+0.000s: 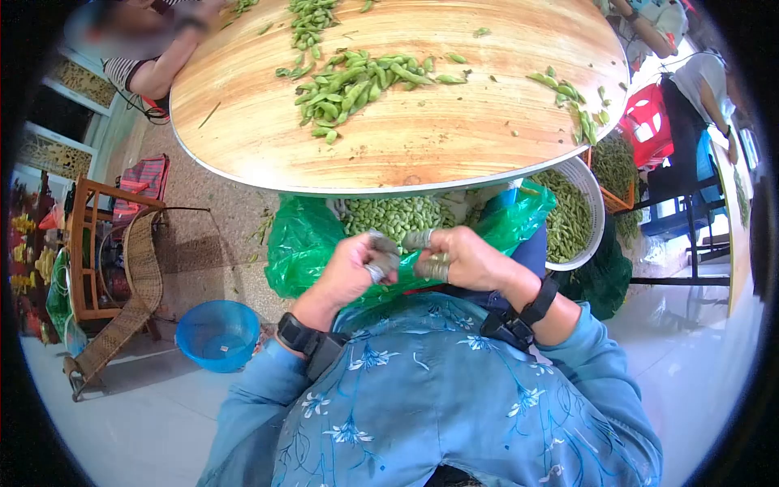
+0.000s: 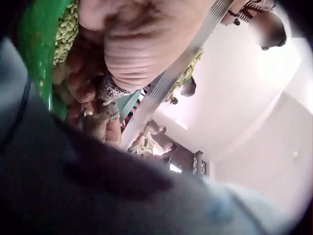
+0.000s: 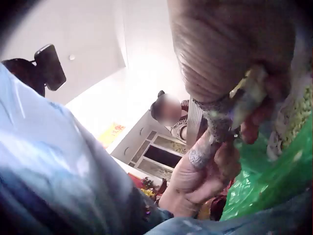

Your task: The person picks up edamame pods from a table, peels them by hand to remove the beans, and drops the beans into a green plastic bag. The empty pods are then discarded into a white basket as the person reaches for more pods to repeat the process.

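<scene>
Both hands are over a green plastic bag (image 1: pixel 304 252) at the lap, where many shelled green beans (image 1: pixel 398 215) lie in a heap. Wrappings cover several fingertips on each hand. The left hand (image 1: pixel 357 268) has its fingers bent inward, blurred in the head view; I cannot tell whether it holds anything. Facing it a short gap away, the right hand (image 1: pixel 466 258) has curled fingers. The right wrist view shows a pale green bean pod (image 3: pixel 250 93) pinched between that hand's thumb and fingers. Unshelled pods (image 1: pixel 353 85) lie piled on the wooden table (image 1: pixel 268 146) ahead.
A white basket (image 1: pixel 599 213) full of pods stands right of the lap, under the table edge. On the floor at left are a blue basin (image 1: pixel 217 334) and a wooden-framed chair (image 1: pixel 93 252). Other people sit around the table, one arm (image 1: pixel 166 73) resting at its far left.
</scene>
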Available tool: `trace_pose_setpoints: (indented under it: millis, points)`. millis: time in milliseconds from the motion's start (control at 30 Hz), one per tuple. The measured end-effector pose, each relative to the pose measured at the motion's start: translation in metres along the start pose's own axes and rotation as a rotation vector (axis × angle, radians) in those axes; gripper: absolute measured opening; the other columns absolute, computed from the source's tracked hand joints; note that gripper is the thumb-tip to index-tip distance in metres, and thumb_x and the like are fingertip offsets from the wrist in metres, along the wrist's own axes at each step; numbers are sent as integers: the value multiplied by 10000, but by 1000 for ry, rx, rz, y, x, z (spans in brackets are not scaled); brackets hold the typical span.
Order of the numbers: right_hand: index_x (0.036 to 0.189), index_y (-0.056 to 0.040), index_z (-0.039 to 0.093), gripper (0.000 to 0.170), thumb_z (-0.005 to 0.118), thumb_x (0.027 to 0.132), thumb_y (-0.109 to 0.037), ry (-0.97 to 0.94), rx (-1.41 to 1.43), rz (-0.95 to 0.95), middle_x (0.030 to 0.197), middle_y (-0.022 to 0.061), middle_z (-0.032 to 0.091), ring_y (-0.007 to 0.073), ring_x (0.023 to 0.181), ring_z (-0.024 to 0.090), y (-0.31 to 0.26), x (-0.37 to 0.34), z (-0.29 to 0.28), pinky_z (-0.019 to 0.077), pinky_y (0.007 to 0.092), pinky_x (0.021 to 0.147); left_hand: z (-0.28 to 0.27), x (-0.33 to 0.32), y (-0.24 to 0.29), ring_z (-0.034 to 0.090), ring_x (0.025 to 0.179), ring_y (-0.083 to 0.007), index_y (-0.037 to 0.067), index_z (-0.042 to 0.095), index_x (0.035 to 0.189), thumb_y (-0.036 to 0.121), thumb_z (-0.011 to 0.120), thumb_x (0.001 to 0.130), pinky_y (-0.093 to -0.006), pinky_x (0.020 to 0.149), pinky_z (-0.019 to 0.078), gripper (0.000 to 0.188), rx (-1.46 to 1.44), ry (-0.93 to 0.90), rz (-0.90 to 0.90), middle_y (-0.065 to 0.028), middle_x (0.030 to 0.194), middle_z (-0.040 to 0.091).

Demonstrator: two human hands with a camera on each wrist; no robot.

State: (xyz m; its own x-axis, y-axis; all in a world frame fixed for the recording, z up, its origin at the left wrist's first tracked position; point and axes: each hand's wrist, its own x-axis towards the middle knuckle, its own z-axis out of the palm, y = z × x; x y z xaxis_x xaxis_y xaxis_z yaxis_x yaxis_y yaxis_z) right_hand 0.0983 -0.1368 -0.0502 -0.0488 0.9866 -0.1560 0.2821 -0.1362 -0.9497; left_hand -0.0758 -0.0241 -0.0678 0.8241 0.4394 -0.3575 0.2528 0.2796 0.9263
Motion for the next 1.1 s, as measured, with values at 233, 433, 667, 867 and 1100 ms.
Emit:
trace_pose_setpoints:
  millis: [233, 433, 667, 867, 1100]
  points:
    - [886, -6, 606, 188, 636, 765, -147, 52, 226, 18, 731, 55, 616, 56, 705, 498, -6, -3, 7, 446, 247, 654, 16, -5, 6, 583, 636, -136, 26, 498, 904, 83, 565, 809, -249, 564, 475, 128, -115, -94, -3, -70, 726, 601]
    - [809, -10, 616, 138, 637, 761, -138, 180, 103, -9, 680, 16, 603, 53, 653, 505, 8, -10, -5, 445, 235, 606, 24, -3, 15, 578, 667, -131, 29, 466, 982, 106, 522, 839, -238, 580, 455, 171, -190, -158, 38, -86, 772, 608]
    - [999, 11, 563, 235, 560, 783, -80, 761, -89, 170, 839, 69, 620, 136, 731, 568, 33, -71, -96, 453, 268, 657, 7, -6, 6, 517, 642, -65, 9, 540, 892, 19, 556, 798, -202, 570, 428, 96, 120, 50, 121, -3, 743, 559]
    - [879, -13, 577, 161, 534, 817, -155, 1018, -171, 120, 669, -50, 500, 29, 559, 393, 48, -121, -128, 284, 185, 477, -11, -17, 19, 510, 632, -60, 0, 557, 901, 40, 577, 780, -235, 561, 422, 129, 465, 209, 219, -61, 713, 594]
    - [889, -21, 578, 202, 532, 846, -213, 961, 460, -17, 714, 12, 560, 32, 568, 441, 47, -109, -105, 330, 156, 478, -7, -3, 109, 598, 644, -184, 7, 592, 890, 44, 603, 756, -277, 576, 460, 140, 733, 418, 660, -135, 735, 611]
